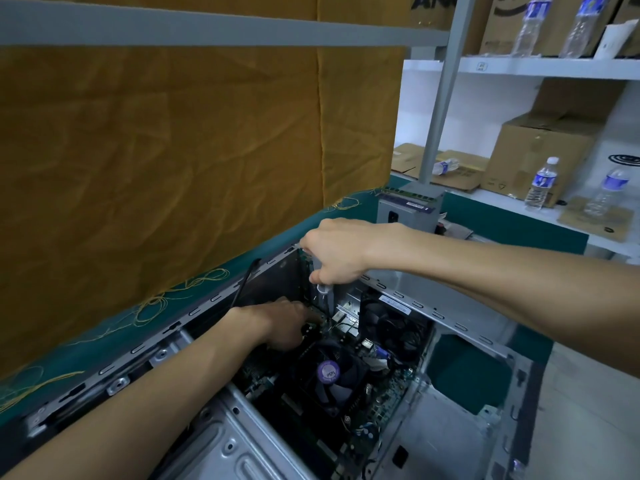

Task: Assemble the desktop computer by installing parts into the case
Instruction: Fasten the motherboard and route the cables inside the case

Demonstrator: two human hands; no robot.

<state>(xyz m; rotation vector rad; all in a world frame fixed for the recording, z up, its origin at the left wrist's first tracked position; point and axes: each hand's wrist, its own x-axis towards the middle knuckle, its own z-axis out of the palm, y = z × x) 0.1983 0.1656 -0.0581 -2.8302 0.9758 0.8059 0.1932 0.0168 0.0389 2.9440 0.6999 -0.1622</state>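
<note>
Quick count: one case on the desk, two fans inside it, one power supply behind, two hands, one screwdriver. Shelves hold five water bottles, and several boxes, but I can't tell exactly how many.

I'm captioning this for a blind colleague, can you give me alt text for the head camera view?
A person's right hand grips a screwdriver pointing down into an open computer case, while the left hand reaches inside beside the CPU fan. The case lies on a green cloth, with water bottles and cardboard boxes on shelves behind.
</note>
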